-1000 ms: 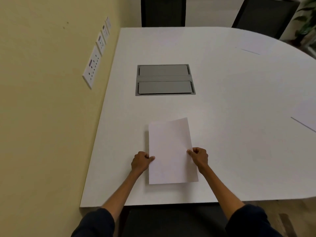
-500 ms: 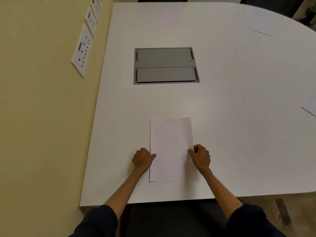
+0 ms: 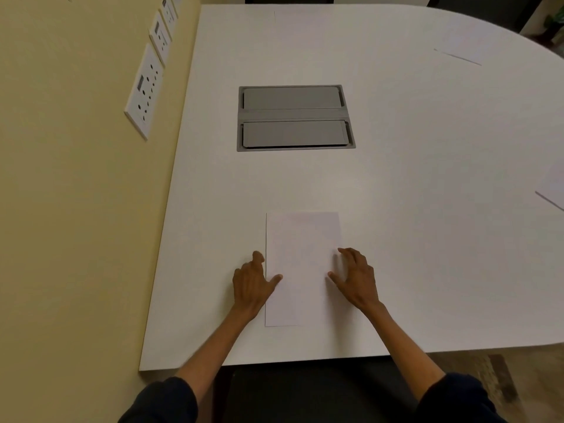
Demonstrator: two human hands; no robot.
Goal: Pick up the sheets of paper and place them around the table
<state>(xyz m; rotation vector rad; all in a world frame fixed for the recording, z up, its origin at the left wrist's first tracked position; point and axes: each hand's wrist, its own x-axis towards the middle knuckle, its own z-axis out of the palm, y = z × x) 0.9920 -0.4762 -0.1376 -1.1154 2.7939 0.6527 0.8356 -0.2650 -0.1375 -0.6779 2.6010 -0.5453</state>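
A white rectangular sheet of paper (image 3: 300, 267) lies flat at 6 o'clock on the white rounded table (image 3: 396, 166), near its front edge. The left hand (image 3: 251, 285) rests at the sheet's 9 o'clock edge, fingers spread, thumb on the paper. The right hand (image 3: 355, 279) lies loosely spread over the 3 o'clock edge, gripping nothing. A grey recessed metal cable box (image 3: 295, 118) sits at 12 o'clock from the sheet.

No text, label, brand or number can be read. The sheet of paper (image 3: 300, 267) near the table's (image 3: 427, 239) near edge looks blank, and small markings on the wall sockets (image 3: 143, 90) are too blurred to make out.
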